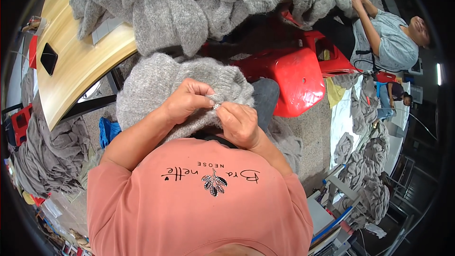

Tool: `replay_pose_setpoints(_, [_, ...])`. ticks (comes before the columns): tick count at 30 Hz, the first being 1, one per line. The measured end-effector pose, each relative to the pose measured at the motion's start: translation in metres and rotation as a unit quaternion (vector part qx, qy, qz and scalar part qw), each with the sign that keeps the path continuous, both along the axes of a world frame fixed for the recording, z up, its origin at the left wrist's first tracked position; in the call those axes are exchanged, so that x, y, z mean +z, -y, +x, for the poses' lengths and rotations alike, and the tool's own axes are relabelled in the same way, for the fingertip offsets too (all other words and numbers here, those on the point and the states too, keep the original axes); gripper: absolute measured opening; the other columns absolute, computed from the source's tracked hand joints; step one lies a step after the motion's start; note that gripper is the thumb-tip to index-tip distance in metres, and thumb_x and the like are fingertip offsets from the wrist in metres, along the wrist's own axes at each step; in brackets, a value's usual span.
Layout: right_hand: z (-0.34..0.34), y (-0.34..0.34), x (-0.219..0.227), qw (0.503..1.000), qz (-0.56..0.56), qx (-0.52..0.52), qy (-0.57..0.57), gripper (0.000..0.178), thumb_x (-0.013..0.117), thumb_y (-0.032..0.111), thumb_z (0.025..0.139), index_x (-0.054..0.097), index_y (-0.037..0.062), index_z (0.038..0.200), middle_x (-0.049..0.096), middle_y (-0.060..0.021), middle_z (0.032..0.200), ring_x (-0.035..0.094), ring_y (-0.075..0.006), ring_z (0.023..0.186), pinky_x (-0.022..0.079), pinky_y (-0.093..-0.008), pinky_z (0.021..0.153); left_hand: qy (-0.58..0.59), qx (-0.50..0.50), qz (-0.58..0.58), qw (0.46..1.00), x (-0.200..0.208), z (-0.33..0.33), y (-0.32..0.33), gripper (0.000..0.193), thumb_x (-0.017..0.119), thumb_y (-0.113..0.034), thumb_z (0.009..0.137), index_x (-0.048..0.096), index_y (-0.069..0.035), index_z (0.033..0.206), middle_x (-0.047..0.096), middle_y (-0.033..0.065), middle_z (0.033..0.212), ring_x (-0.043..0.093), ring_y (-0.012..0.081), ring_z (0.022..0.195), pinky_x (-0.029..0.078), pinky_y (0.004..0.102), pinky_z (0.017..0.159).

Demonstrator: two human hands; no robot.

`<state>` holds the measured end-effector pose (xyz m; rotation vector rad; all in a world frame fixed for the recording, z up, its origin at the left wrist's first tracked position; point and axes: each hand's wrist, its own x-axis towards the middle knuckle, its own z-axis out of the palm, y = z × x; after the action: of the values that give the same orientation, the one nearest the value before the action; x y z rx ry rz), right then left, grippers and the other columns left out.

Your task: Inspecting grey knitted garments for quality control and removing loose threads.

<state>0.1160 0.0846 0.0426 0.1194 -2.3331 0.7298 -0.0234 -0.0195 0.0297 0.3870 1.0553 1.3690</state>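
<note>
A grey knitted garment (151,83) lies bunched over my lap. My left hand (189,100) pinches the knit near its middle, thumb and forefinger pressed together. Just to the right and slightly nearer, my right hand (238,122) is closed on the same garment. A small pale, glinting bit shows between the two sets of fingertips; it is too small for me to name. The edge of the fabric between the fingers is partly hidden by them.
More grey knitwear (170,7) is heaped along the wooden table (66,85), where a black phone (49,59) lies. A red plastic stool (301,83) stands at the right. Beyond it, a co-worker (391,42) handles grey knitwear. Further garments (52,151) are piled at left.
</note>
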Motion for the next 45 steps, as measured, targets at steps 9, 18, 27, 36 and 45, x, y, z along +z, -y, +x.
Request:
replay_pose_setpoints(9, [-0.003, 0.001, -0.01, 0.997, -0.055, -0.043, 0.03, 0.023, 0.059, -0.008, 0.058, 0.056, -0.0004, 0.079, 0.056, -0.0103, 0.075, 0.057, -0.0213, 0.057, 0.045, -0.0271, 0.046, -0.063, 0.032, 0.026, 0.997, -0.007, 0.004, 0.006, 0.007, 0.06, 0.003, 0.072, 0.062, 0.002, 0.079, 0.058, -0.0003, 0.068, 0.05, 0.0031, 0.062, 0.04, 0.0187, 0.053])
replay_pose_setpoints(18, [-0.007, -0.01, -0.022, 0.972, -0.22, 0.004, 0.084, 0.019, 0.057, -0.011, 0.063, 0.055, 0.0005, 0.078, 0.057, -0.0127, 0.081, 0.057, -0.0231, 0.064, 0.046, -0.0266, 0.056, -0.348, 0.107, 0.062, 0.929, -0.008, 0.016, 0.011, 0.016, 0.061, 0.004, 0.071, 0.064, 0.001, 0.086, 0.063, 0.005, 0.074, 0.056, 0.0077, 0.065, 0.044, 0.021, 0.057])
replay_pose_setpoints(27, [-0.005, -0.017, -0.006, 0.911, -0.332, 0.034, 0.242, 0.016, 0.056, -0.005, 0.066, 0.055, -0.0012, 0.081, 0.055, -0.0101, 0.069, 0.056, -0.0209, 0.062, 0.045, -0.0268, 0.058, -0.429, 0.1, 0.087, 0.894, -0.002, 0.019, 0.014, 0.016, 0.059, 0.008, 0.066, 0.063, 0.0, 0.078, 0.061, 0.0089, 0.071, 0.059, 0.0154, 0.063, 0.046, 0.0239, 0.057])
replay_pose_setpoints(36, [0.001, -0.008, -0.005, 0.971, -0.147, -0.014, 0.188, 0.012, 0.055, -0.003, 0.065, 0.053, 0.0013, 0.076, 0.052, -0.0104, 0.065, 0.052, -0.0273, 0.053, 0.041, -0.033, 0.046, -0.455, 0.137, 0.124, 0.871, 0.0, 0.02, 0.015, 0.018, 0.06, 0.01, 0.064, 0.063, -0.001, 0.078, 0.061, 0.0097, 0.07, 0.059, 0.017, 0.063, 0.046, 0.0244, 0.054])
replay_pose_setpoints(45, [-0.002, -0.002, -0.007, 0.974, -0.155, -0.033, 0.163, 0.01, 0.055, -0.001, 0.066, 0.047, 0.0036, 0.071, 0.049, -0.0104, 0.06, 0.052, -0.0278, 0.052, 0.04, -0.0358, 0.044, -0.488, 0.145, 0.156, 0.846, 0.002, 0.02, 0.014, 0.019, 0.059, 0.012, 0.064, 0.062, -0.001, 0.077, 0.061, 0.0102, 0.07, 0.06, 0.0194, 0.062, 0.047, 0.0256, 0.053])
